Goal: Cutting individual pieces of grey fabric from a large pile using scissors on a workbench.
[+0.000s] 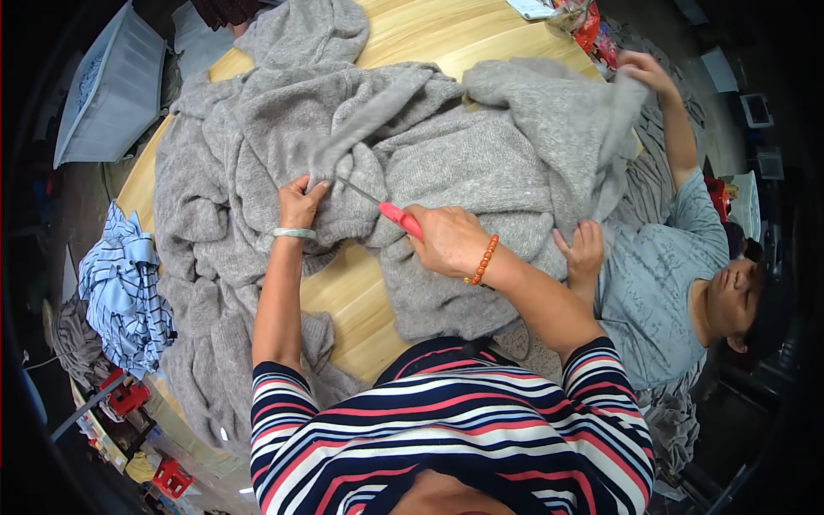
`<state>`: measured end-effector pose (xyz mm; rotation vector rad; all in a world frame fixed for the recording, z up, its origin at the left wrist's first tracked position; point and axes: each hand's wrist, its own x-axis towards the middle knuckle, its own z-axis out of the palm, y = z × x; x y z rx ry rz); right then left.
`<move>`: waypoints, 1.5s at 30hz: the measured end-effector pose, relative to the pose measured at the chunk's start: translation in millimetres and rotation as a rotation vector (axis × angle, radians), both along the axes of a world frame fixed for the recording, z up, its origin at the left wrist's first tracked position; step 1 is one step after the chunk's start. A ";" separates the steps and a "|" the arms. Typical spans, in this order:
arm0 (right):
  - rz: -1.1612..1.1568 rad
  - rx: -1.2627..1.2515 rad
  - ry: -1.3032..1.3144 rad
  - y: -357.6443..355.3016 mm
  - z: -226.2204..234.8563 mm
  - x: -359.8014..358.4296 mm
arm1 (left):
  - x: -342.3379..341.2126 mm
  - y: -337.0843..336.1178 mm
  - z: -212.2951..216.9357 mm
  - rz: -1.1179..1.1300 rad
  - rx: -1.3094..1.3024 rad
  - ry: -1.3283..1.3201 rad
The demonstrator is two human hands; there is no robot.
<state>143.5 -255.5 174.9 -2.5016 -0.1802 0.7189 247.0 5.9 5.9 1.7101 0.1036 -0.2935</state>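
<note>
Left hand (299,204) pinching, right hand (448,240) apparently fisted.

The grey fabric (446,154) heaped over most of the worktop (343,292) is a soft, fuzzy knit, matt and slightly rough. The worktop itself is pale wood with visible grain and a smooth, faintly shiny finish, bare near its front edge and at the far edge. The scissors (386,209) have thin bright metal blades and glossy red plastic handles. On the left hand (299,204) wrist sits a smooth, pale, glossy bangle (294,233); the right hand (448,240) wrist carries polished orange beads (483,262). Off the worktop's left edge lies blue striped woven cloth (124,287), thin and matt, and a white, matt plastic crate (112,90).
</note>
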 end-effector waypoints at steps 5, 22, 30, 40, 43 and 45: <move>-0.031 0.078 -0.057 -11.8 2.5 -4.2 | 16.9 -1.7 1.1 -0.086 0.084 0.035; -0.124 0.017 -0.058 -35.9 -12.8 9.0 | 62.8 -51.4 -10.2 -0.101 -0.073 0.146; -0.111 0.010 -0.033 -32.8 -4.7 9.6 | 41.7 -49.2 2.0 -0.052 -0.238 0.246; -0.074 -0.025 0.005 -35.8 8.6 10.0 | 24.3 -60.9 5.6 -0.065 -0.348 0.249; -0.098 -0.002 -0.049 -33.9 3.2 8.3 | 13.9 -61.7 21.3 -0.078 -0.325 0.257; -0.094 0.033 -0.087 -34.2 1.1 4.8 | 1.8 -68.3 35.6 -0.135 -0.228 0.155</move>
